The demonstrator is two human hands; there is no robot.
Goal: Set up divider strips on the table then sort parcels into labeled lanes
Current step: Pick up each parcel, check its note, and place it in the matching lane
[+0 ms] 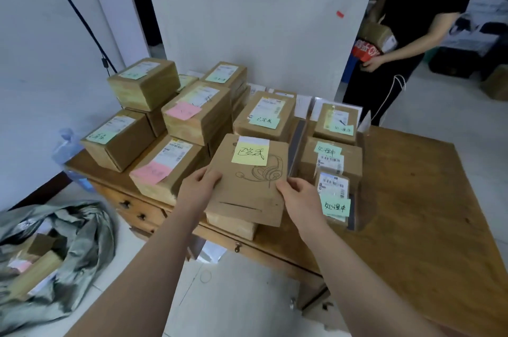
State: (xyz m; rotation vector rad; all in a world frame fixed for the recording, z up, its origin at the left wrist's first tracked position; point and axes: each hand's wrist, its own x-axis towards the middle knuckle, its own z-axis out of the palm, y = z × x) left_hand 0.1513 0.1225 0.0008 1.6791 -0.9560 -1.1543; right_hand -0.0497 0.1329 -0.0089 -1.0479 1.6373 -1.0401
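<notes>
My left hand and right hand hold a flat parcel by its two side edges, fingers clamped on the cardboard. It bears a headset drawing and a yellow note, and it lies on top of a lower parcel at the near edge of the desk. I judge the divider part done. A dark divider strip runs away from me just right of this parcel, and a second strip seems to edge the far side of the right lane. Sorting looks well advanced but not finished. The right lane holds three parcels in a row, the nearest with a green note in the same handwriting as the two behind it. The middle lane, where my parcel sits, has a green-tagged parcel further back. To the left, parcels with pink notes and green ones are stacked two and three high, more crowded than ordered. As for containers, the grey sack on the floor by my left arm lies open and holds at least a few more parcels, so there is work left. The desk drawers are closed, and I cannot tell what they hold. Beyond the desk a second person in black carries a couple of parcels against the body.
</notes>
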